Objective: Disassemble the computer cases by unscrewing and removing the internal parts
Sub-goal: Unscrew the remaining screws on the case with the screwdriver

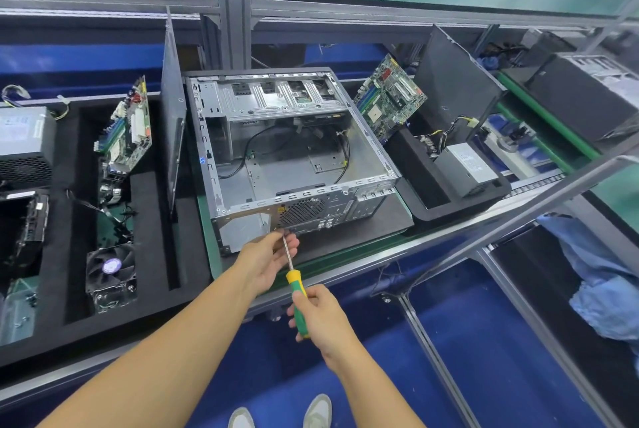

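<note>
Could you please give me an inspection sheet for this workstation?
Surface: green mat under the case, foam trays either side.
Job's things: case open, nearly stripped; screwdriver tip at its rear panel.
Clutter: motherboards, fan, power supplies in the trays.
Hands: left hand pinches the shaft; right hand grips the handle.
Cables: black cable loose inside the case.
Surroundings: blue cloth on the right; shelf frame above.

Computer case (294, 151) between two foam trays (152, 289), motherboard (126, 127) in each.
</note>
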Demonstrator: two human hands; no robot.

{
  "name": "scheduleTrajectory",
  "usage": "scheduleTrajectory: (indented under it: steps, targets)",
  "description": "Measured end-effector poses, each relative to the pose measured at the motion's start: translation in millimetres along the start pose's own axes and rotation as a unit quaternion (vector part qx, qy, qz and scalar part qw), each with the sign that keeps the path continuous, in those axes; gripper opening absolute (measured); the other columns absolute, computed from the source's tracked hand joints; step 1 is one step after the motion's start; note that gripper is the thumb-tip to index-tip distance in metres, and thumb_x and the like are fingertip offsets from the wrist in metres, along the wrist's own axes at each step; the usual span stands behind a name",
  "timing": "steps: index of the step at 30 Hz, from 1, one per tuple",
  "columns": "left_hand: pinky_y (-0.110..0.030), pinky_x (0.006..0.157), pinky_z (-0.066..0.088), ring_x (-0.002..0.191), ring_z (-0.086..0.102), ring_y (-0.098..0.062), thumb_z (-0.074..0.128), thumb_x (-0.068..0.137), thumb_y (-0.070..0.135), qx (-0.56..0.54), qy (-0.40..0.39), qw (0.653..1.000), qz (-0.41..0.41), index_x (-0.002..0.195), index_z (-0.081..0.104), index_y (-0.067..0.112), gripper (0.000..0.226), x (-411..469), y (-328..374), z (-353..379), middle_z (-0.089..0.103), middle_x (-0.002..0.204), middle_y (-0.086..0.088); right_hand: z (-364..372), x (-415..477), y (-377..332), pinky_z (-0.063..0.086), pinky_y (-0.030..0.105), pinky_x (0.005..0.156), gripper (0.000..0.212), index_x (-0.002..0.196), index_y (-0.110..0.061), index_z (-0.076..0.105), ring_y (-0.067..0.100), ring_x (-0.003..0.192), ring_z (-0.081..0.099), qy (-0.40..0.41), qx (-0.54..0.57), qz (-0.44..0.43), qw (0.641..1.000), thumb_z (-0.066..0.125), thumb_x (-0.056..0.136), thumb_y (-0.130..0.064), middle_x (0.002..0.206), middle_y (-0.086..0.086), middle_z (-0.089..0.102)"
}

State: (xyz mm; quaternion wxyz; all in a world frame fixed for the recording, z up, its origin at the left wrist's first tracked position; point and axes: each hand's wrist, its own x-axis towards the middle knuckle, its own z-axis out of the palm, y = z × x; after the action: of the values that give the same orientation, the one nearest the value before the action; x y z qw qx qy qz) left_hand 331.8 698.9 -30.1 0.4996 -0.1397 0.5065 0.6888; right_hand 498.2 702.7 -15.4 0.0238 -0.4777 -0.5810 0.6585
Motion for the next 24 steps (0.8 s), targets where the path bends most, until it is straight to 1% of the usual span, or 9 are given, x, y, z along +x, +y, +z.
scheduleTrajectory:
  steps: [4,8,10,12,14,16,18,21,24]
  targets:
    - [-0.030,0.065,0.054,0.066,0.060,-0.017,0.051,0.098,0.010,0.005,0.000,1.000,-0.011,0.087,0.062,0.004,0.017,-3,-5,-1,0.063,0.071,-0.007,-9,-6,11,0.043,0.027,0.053,0.018,0.103,-0.013,0.053,0.011,0.065,0.057,-0.005,0.004,-0.014,1.000,0.056,0.097,-0.030,0.079,-0.003,0.064]
    - [-0.025,0.048,0.041,0.052,0.037,-0.015,0.041,0.093,0.013,-0.067,0.011,0.997,-0.043,0.071,0.050,0.011,0.024,-3,-6,-2,0.045,0.057,-0.002,-25,-11,19,0.031,0.028,0.047,0.018,0.093,-0.015,0.050,0.016,0.062,0.049,-0.022,0.037,-0.027,0.999,0.054,0.087,-0.031,0.074,-0.001,0.060]
    - [-0.025,0.044,0.032,0.048,0.029,-0.015,0.034,0.085,0.011,-0.068,-0.002,0.996,-0.055,0.069,0.045,0.012,0.020,-3,-6,-4,0.038,0.055,-0.002,-33,-10,20,0.028,0.028,0.045,0.016,0.089,-0.015,0.048,0.017,0.059,0.047,-0.012,0.068,-0.031,0.997,0.053,0.084,-0.029,0.073,0.002,0.059]
    - [-0.027,0.046,0.026,0.049,0.027,-0.017,0.031,0.075,0.009,-0.058,-0.012,0.996,-0.062,0.068,0.043,0.011,0.014,-6,-5,-3,0.037,0.056,-0.004,-38,-7,20,0.028,0.027,0.044,0.011,0.086,-0.016,0.048,0.017,0.056,0.046,0.008,0.120,-0.032,0.992,0.054,0.087,-0.026,0.074,0.004,0.058]
    - [-0.028,0.052,0.029,0.055,0.033,-0.019,0.032,0.078,0.009,-0.055,-0.013,0.995,-0.081,0.071,0.047,0.009,0.016,-8,-6,-2,0.043,0.062,-0.007,-42,-4,19,0.028,0.027,0.044,0.009,0.088,-0.015,0.049,0.016,0.055,0.045,0.028,0.150,-0.031,0.988,0.051,0.096,-0.020,0.075,0.006,0.057]
    - [-0.030,0.059,0.040,0.063,0.046,-0.021,0.035,0.090,0.011,-0.040,-0.017,0.995,-0.092,0.079,0.055,0.004,0.024,-7,-9,-1,0.053,0.073,-0.012,-46,-2,19,0.029,0.027,0.044,0.009,0.090,-0.014,0.049,0.016,0.055,0.045,0.041,0.150,-0.028,0.987,0.049,0.099,-0.016,0.074,0.007,0.057]
    - [-0.031,0.067,0.049,0.075,0.058,-0.021,0.037,0.100,0.007,-0.009,-0.032,0.995,-0.096,0.095,0.061,-0.002,0.027,-6,-12,0,0.061,0.088,-0.015,-50,-2,19,0.029,0.027,0.044,0.008,0.091,-0.014,0.049,0.016,0.055,0.046,0.048,0.154,-0.025,0.987,0.049,0.099,-0.017,0.074,0.006,0.057]
    - [-0.035,0.078,0.053,0.096,0.065,-0.024,0.040,0.105,0.001,0.010,-0.054,0.995,-0.083,0.113,0.060,-0.007,0.023,-5,-19,2,0.066,0.107,-0.019,-55,-5,21,0.030,0.028,0.044,0.008,0.094,-0.013,0.050,0.016,0.055,0.046,0.058,0.160,-0.019,0.985,0.049,0.100,-0.018,0.074,0.005,0.058]
    - [-0.029,0.075,0.057,0.097,0.071,-0.023,0.040,0.104,-0.004,0.041,-0.078,0.994,-0.072,0.116,0.060,-0.008,0.024,-7,-25,15,0.072,0.105,-0.019,-65,-8,19,0.030,0.027,0.043,0.010,0.090,-0.016,0.053,0.016,0.056,0.047,0.072,0.181,-0.033,0.980,0.050,0.099,-0.017,0.074,0.007,0.058]
